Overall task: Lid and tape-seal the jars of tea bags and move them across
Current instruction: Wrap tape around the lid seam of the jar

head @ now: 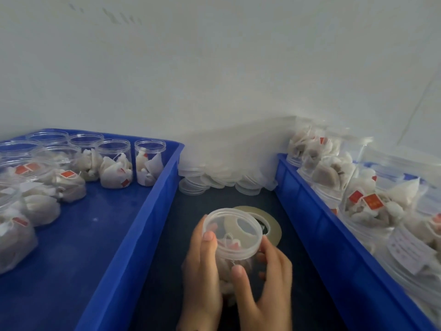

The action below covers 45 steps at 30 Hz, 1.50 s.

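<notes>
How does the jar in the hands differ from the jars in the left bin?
The held jar has a lid on; the left-bin jars stand open, without lids. The held jar is tilted, gripped by the left hand and right hand over the dark mat; the left-bin jars stand upright in the bin. Both are clear plastic and hold tea bags.

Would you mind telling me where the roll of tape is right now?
The roll of tape lies flat on the dark surface between the two blue trays, just behind the jar held in both hands.
</notes>
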Motion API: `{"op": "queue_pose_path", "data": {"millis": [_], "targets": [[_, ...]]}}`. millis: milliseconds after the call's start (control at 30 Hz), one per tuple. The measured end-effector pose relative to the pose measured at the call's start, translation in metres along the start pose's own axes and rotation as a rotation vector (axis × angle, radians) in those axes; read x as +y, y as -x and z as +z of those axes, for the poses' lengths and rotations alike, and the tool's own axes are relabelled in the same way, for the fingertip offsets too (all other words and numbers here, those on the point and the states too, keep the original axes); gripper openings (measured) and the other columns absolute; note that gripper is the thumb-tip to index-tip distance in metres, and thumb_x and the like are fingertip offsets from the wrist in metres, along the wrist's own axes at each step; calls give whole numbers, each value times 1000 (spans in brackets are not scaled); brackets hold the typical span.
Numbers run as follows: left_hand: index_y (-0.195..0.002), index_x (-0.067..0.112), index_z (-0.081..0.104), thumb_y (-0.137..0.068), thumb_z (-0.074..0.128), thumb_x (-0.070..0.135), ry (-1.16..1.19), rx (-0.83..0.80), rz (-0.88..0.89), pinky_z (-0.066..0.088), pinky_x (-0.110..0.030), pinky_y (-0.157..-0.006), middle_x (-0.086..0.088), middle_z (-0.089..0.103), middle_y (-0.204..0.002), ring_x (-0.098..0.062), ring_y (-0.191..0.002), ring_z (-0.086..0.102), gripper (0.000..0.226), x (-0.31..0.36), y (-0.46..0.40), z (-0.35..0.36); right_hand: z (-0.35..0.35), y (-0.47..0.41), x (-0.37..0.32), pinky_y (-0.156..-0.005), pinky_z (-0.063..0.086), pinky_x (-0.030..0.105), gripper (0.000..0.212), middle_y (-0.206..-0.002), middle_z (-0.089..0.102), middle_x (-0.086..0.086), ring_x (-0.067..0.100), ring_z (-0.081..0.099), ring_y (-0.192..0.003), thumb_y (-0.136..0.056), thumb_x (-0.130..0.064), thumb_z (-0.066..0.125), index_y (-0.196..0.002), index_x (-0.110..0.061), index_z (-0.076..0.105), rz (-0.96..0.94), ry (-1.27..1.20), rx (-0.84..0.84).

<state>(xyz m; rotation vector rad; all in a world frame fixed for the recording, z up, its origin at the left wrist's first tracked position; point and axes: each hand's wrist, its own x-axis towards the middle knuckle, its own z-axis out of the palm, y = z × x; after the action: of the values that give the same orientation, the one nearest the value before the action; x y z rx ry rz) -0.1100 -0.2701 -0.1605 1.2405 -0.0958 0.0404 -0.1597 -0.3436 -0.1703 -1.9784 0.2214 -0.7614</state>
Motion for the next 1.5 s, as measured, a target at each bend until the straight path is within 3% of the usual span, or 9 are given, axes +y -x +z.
{"op": "queue_pose_path", "data": {"millis": [167,300,433,533,733,933,1100,1267,1500], "targets": [[-102,34,68,-62,42,66,5,13,45,50,-36,-79,9,72,-97,-6,-89,67,57,2,2,2,-10,-7,-1,-96,31,8,74,-136,27,-23,-2,30,-128,-71,-43,76,-126,-52,28,32,-115,-136],[-107,28,66,-61,44,66,24,21,27,52,-41,-85,2,72,-100,-12,-94,68,64,1,1,2,-15,-14,-4,-109,32,27,87,-136,29,-20,0,31,-130,-62,-43,81,-135,-42,34,52,-142,-178],[-103,32,67,-61,43,68,11,24,16,51,-39,-83,5,72,-97,-12,-93,67,60,-1,-1,1,-18,-21,-5,-91,40,7,90,-129,38,-23,-11,42,-114,-63,-24,85,-133,-41,31,94,-215,-180],[-102,36,66,-61,41,70,-6,24,4,51,-39,-84,8,71,-97,-10,-93,67,59,-2,-2,0,-21,-26,-4,-81,43,4,104,-125,46,-28,-16,46,-108,-59,-21,89,-131,-46,18,161,-340,-216],[-94,44,68,-61,39,72,-27,27,-4,53,-45,-81,11,71,-93,-8,-89,67,51,-1,-1,0,-23,-27,-2,-90,46,22,65,-107,65,-24,-5,59,-103,-55,-13,89,-109,-31,59,116,-339,-144],[-101,39,65,-60,38,74,-21,38,-7,53,-47,-86,12,71,-93,-9,-92,66,61,-1,0,0,-19,-22,2,-82,46,16,62,-101,62,-33,-11,57,-97,-52,-15,89,-100,-37,56,134,-344,-62],[-98,42,65,-61,38,75,-35,40,-14,54,-51,-83,13,71,-93,-10,-89,67,57,-1,0,1,-23,-25,0,-85,49,21,74,-110,63,-22,-3,59,-104,-57,-15,89,-119,-39,56,111,-309,-149],[-102,40,64,-58,36,78,-51,55,-18,53,-47,-87,12,69,-96,-9,-93,65,65,-2,0,0,-21,-22,1,-77,49,16,60,-101,65,-26,-6,59,-96,-52,-19,90,-97,-42,58,130,-284,-104],[-104,33,66,-62,41,88,10,34,-95,55,-47,-80,3,73,-97,-16,-87,70,74,0,1,-1,-22,-23,2,-69,47,14,58,-97,61,-35,-5,59,-90,-52,-24,89,-94,-49,57,130,-258,-91]]}}
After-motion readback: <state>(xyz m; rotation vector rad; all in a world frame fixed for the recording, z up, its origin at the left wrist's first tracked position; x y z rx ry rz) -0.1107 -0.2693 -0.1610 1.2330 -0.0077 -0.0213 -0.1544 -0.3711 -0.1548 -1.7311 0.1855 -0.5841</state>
